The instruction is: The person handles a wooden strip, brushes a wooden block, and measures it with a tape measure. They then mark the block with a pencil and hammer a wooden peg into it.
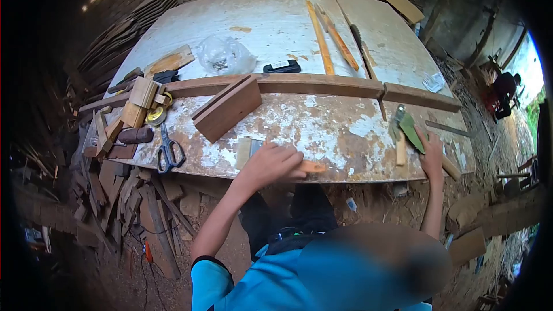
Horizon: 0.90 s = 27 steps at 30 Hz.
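Note:
My left hand (272, 164) is closed around a flat paintbrush (244, 152) near the bench's front edge. Its pale bristles point left, and the orange handle (311, 166) sticks out to the right. At the right, my right hand (430, 152) has its fingers on the edge of a green sheet (411, 131), which looks like sandpaper. Just left of that sheet lies a tool with a pale wooden handle (401, 151). Another wooden handle (451, 168) lies beside my right wrist. A reddish-brown wooden block (233, 109) rests behind the brush, tilted against a long wooden beam (322, 84).
Scissors (168, 152), a yellow tape measure (155, 116) and wood offcuts (134, 114) lie on the left. Beyond the beam are a plastic bag (224, 56), a black case (282, 67) and long wooden strips (320, 37). A thin metal bar (449, 129) lies far right. Scrap wood (118, 207) covers the floor.

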### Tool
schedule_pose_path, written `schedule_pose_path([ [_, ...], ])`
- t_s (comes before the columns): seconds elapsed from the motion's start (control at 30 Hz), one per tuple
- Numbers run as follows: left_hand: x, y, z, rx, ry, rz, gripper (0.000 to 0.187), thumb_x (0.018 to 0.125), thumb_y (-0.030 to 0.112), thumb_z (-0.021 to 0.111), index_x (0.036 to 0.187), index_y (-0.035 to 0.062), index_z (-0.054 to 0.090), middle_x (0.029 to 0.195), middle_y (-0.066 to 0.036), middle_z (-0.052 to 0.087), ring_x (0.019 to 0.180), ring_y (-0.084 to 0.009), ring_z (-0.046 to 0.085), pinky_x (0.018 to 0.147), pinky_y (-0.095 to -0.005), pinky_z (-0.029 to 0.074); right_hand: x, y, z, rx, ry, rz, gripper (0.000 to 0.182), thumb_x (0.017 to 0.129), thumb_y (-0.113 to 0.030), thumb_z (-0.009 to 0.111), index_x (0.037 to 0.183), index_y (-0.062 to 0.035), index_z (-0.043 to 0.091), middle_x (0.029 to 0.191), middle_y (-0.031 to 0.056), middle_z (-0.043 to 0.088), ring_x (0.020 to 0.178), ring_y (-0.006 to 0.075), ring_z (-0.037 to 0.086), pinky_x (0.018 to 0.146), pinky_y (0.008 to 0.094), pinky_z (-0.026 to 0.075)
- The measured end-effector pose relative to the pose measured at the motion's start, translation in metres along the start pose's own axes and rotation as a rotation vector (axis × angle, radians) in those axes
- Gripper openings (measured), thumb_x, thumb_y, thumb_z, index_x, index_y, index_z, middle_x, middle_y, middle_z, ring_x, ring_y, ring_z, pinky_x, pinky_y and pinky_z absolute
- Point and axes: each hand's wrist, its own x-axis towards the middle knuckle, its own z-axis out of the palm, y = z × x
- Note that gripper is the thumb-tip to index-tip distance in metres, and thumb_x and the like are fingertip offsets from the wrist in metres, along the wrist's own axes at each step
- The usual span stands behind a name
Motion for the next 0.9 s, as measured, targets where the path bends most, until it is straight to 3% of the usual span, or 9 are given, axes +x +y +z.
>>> schedule_pose_path([
  [0.13,-0.025,-0.012,-0.063,0.320,0.174,-0.054,0.027,0.078,0.038,0.064,0.082,0.0125,0.056,0.070,0.002,0.054,0.061,-0.0122,0.057,0.051,-0.0278,0.043,0.006,0.018,0.010,0.045,0.000,0.036,0.077,0.066,0.007,0.051,0.136,-0.0245,0.043,0.115,0.0159,0.051,0.109,0.0336,0.047,0.096,0.0427,0.033],
  [0.2,-0.037,-0.030,-0.100,0.451,0.241,-0.253,0.027,0.073,0.035,0.070,0.083,0.0123,0.059,0.071,0.000,0.057,0.057,-0.0136,0.056,0.050,-0.0316,0.044,0.008,0.020,0.018,0.070,0.064,0.062,0.076,0.066,0.005,0.051,0.136,-0.0238,0.044,0.116,0.0163,0.050,0.111,0.0334,0.046,0.097,0.0426,0.031],
  [0.3,-0.060,-0.095,-0.128,0.474,0.350,-0.471,0.032,0.078,0.023,0.070,0.103,0.0049,0.061,0.084,-0.009,0.061,0.069,-0.0259,0.061,0.057,-0.0357,0.047,0.007,0.018,0.020,0.094,0.094,0.079,0.072,0.066,0.000,0.052,0.134,-0.0225,0.045,0.117,0.0162,0.050,0.112,0.0334,0.046,0.098,0.0438,0.031],
  [0.4,-0.069,-0.157,-0.123,0.211,0.265,-0.503,0.030,0.083,0.021,0.065,0.107,0.0037,0.060,0.098,-0.014,0.060,0.085,-0.0330,0.060,0.070,-0.0396,0.047,0.011,0.018,0.022,0.122,0.141,0.085,0.069,0.066,0.000,0.053,0.132,-0.0213,0.048,0.116,0.0156,0.051,0.110,0.0342,0.047,0.097,0.0441,0.032],
  [0.6,-0.083,-0.216,-0.070,0.123,0.040,-0.616,0.033,0.085,0.020,0.062,0.115,0.0061,0.058,0.108,-0.014,0.059,0.095,-0.0332,0.058,0.080,-0.0384,0.046,0.005,0.022,0.024,0.206,0.208,0.107,0.063,0.064,-0.001,0.058,0.124,-0.0171,0.053,0.115,0.0141,0.052,0.108,0.0337,0.049,0.093,0.0424,0.036],
  [0.67,-0.091,-0.225,-0.053,0.155,0.112,-0.476,0.037,0.085,0.021,0.062,0.119,0.0074,0.056,0.108,-0.014,0.060,0.097,-0.0300,0.059,0.081,-0.0377,0.046,0.004,0.023,0.022,0.199,0.210,0.115,0.061,0.065,-0.001,0.058,0.123,-0.0168,0.053,0.114,0.0132,0.052,0.108,0.0330,0.049,0.093,0.0421,0.036],
  [0.8,-0.068,-0.191,-0.062,-0.772,0.543,-0.973,0.047,0.093,0.039,0.049,0.131,0.0112,0.047,0.115,-0.011,0.058,0.107,-0.0233,0.055,0.087,-0.0388,0.046,0.006,0.017,0.019,0.193,0.208,0.107,0.055,0.068,-0.004,0.057,0.121,-0.0129,0.052,0.114,0.0125,0.052,0.109,0.0330,0.048,0.092,0.0429,0.036],
  [0.83,-0.066,-0.183,-0.072,-1.045,0.534,-0.930,0.057,0.093,0.049,0.041,0.137,0.0116,0.039,0.121,-0.006,0.054,0.110,-0.0214,0.052,0.090,-0.0358,0.042,0.007,0.020,0.021,0.196,0.216,0.105,0.053,0.068,-0.005,0.058,0.120,-0.0111,0.052,0.114,0.0130,0.052,0.109,0.0336,0.048,0.092,0.0434,0.036],
  [0.9,-0.059,-0.169,-0.087,-1.079,0.238,-0.785,0.074,0.085,0.058,0.046,0.139,0.0089,0.035,0.128,-0.012,0.049,0.114,-0.0238,0.049,0.097,-0.0394,0.035,0.010,0.020,0.021,0.297,0.215,0.157,0.037,0.078,-0.009,0.056,0.114,-0.0060,0.050,0.115,0.0163,0.050,0.109,0.0371,0.046,0.089,0.0444,0.036],
])
